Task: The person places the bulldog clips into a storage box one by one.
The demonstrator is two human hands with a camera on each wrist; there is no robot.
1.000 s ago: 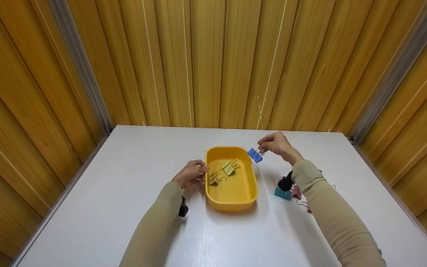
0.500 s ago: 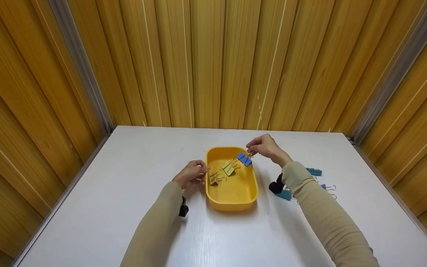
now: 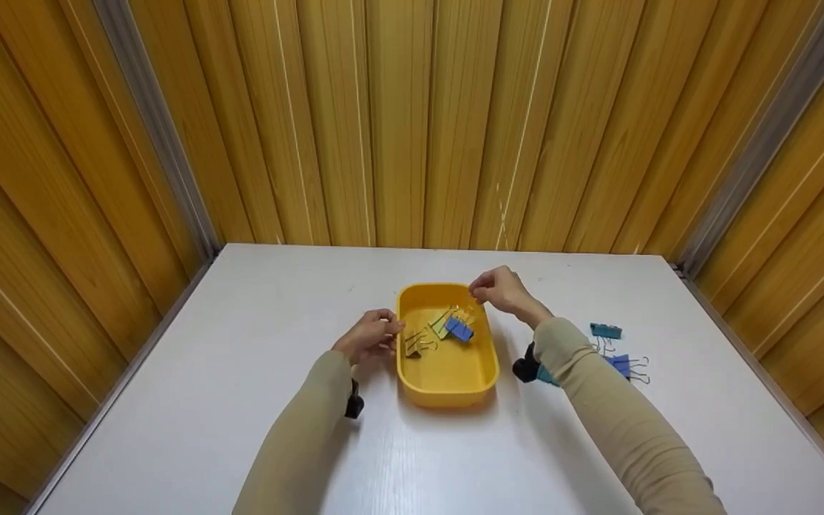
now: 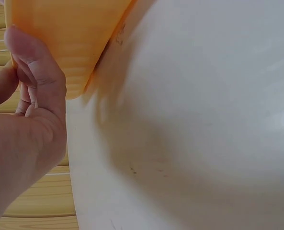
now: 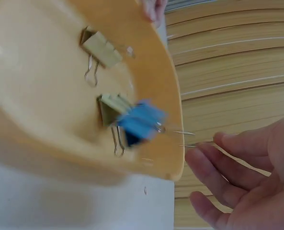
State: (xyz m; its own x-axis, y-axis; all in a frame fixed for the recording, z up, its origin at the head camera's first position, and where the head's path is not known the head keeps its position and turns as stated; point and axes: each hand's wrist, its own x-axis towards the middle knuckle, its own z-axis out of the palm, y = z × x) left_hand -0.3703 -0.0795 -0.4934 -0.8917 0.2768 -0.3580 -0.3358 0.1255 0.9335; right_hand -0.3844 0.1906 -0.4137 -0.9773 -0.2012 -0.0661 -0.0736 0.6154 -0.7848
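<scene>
My left hand (image 3: 370, 332) pinches the left rim of a yellow plastic box (image 3: 448, 397); in the left wrist view, thumb and fingers (image 4: 41, 72) close over its wall. Inside lie a brownish-yellow binder clip (image 3: 415, 348) and a pale green one (image 3: 440, 325). A blue binder clip (image 3: 459, 329), blurred in the right wrist view, overlaps the green clip. Just beyond the box's far right corner is my right hand (image 3: 503, 292), thumb and fingertips close together, with a gap between them and the blue clip in the head view.
To the right of the box, partly under the right forearm, lie several more binder clips: a teal one (image 3: 606, 330) at the back, a blue one (image 3: 619, 365) and another teal one (image 3: 546, 375). Wood-patterned panels (image 3: 398, 121) stand behind the white table (image 3: 297, 286).
My right hand has carried the blue binder clip left over the box's far right corner and let it go; the clip has dropped inside. My left hand has stayed on the rim.
</scene>
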